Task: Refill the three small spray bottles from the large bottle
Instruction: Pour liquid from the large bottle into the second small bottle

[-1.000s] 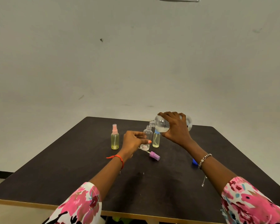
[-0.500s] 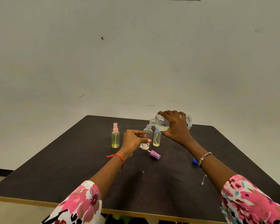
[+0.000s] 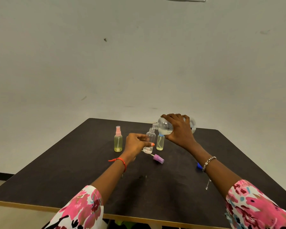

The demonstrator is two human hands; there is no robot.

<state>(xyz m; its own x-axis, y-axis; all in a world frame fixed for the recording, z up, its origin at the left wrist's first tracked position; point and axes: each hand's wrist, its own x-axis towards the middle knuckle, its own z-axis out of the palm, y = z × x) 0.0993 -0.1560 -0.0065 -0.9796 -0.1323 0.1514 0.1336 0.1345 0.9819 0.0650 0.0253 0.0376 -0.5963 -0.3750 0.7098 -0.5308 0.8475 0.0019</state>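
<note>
Dark desk [image 3: 82,176]: your left hand [image 3: 135,143] steadies the open small bottle [image 3: 150,139]; your right hand [image 3: 180,131] grips the tilted large bottle [image 3: 165,127], necks touching. Overtilting would likely spill past that narrow mouth.

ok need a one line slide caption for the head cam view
Right hand tips the large bottle over an uncapped small bottle steadied by the left hand, purple sprayer lying nearby.

The counter [image 3: 73,171] is dark brown with a pale wood edge. The pink-capped bottle [image 3: 118,139] and the blue-collared bottle [image 3: 160,142] hold yellow liquid (the clear open bottle [image 3: 150,138] looks colourless). A purple spray cap [image 3: 158,158] lies nearby. Sleeves [image 3: 82,209] show pink, white and black florals; one wristband [image 3: 120,161] is red.
</note>
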